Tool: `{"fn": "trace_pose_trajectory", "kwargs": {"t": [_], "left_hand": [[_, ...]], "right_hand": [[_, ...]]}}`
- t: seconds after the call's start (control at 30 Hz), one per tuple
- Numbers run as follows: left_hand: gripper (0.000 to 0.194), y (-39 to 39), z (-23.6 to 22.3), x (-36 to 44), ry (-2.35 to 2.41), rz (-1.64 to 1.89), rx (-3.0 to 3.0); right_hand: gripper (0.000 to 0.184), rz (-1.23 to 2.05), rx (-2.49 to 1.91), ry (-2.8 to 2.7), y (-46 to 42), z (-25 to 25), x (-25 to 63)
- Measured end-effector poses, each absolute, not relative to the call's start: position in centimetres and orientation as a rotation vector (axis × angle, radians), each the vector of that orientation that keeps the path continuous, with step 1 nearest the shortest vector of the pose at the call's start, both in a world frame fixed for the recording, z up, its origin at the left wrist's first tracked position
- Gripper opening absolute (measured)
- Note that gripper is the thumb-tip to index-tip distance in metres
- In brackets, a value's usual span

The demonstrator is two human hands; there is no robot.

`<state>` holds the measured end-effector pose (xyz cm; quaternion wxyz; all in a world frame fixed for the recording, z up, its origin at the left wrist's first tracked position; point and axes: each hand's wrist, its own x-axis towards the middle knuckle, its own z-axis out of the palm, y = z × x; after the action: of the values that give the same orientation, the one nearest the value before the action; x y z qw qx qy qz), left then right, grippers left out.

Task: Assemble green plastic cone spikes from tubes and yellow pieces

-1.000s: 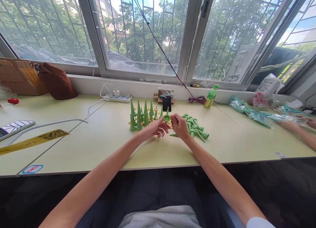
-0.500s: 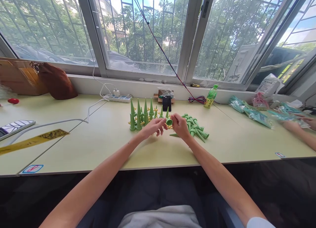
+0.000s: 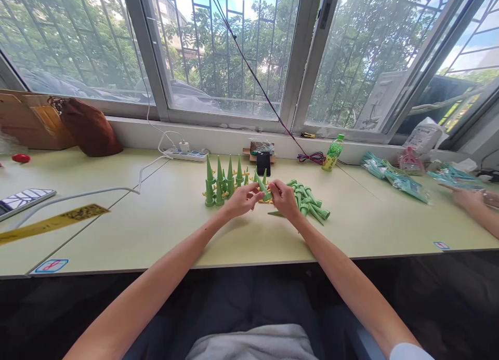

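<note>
Between my two hands is a green plastic watering spike (image 3: 262, 185), tilted with its point up and to the left and its wide end low by my right fingers. My right hand (image 3: 284, 199) pinches that wide end. The thumb and fingertips of my left hand (image 3: 244, 199) close on the spike from the left side. Just left of my hands, several green spikes with small yellow valve-like pieces (image 3: 219, 186) stand upright in rows. Beside my right hand lies a loose heap of green spikes (image 3: 307, 200). My hands partly hide the yellow pieces behind them.
At the back are a black phone (image 3: 263, 164), a power strip (image 3: 187, 155), bundled wire (image 3: 312, 157) and a green-capped drink bottle (image 3: 333, 153). Right, a co-worker's hand (image 3: 470, 200) is near teal packets (image 3: 409, 186). Left are a white cable (image 3: 97, 192) and yellow tape (image 3: 54, 224).
The spike has turned in my hands: its round opening faced me earlier, and now its side shows. My left fingers have closed in on it. The co-worker's hand has shifted away from the packets.
</note>
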<state>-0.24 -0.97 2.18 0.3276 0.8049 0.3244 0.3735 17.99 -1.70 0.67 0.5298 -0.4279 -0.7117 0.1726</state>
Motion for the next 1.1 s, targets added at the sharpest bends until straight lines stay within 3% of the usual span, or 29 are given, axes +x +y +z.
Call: {"fn": "trace_pose_trajectory", "kwargs": {"t": [0.67,1.1], "left_hand": [[0.035,-0.37,1.26,-0.32,0.908,1.036,2.301],[0.056,-0.74,2.02,0.28,0.965,1.064,1.875]], "right_hand": [[0.029,0.367,-1.037,-1.711,-1.63,0.60,17.78],[0.033,0.280,-1.033,-1.666,-1.83,0.78,17.70]]}}
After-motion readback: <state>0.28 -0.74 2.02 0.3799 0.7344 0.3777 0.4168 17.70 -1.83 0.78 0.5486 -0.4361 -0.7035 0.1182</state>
